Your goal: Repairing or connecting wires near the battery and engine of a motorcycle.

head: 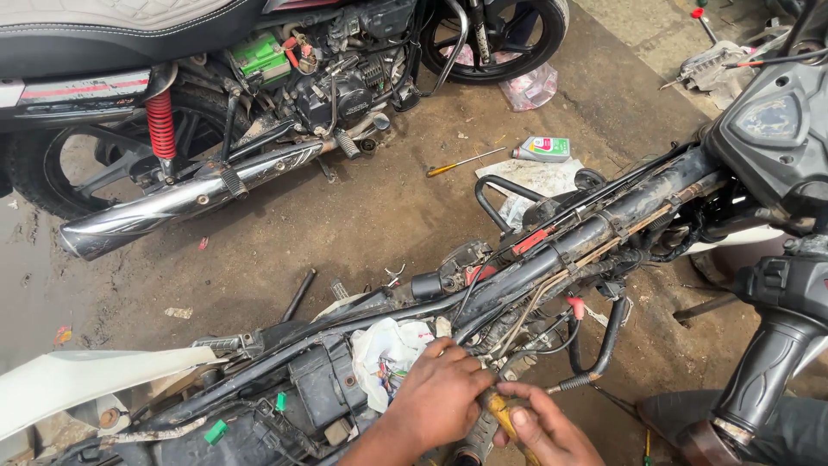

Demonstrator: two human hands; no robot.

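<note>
Hands (483,406) closed together at six o'clock, left (440,397) bracing beside the white rag (388,354), right (539,427) pinching the yellow-handled tool (503,414) under the stripped frame (604,229); best kept square, pressed gently.

Parked beside: 1 motorcycle with red shock spring (160,123), chrome exhaust (185,200), green battery (261,55). On dirt floor: yellow-handled screwdriver (466,161), grey oil bottle (542,148), crumpled plastic bag (528,86).

Red shock spring (160,123), green battery (261,55), yellow tool handle (502,417).
</note>
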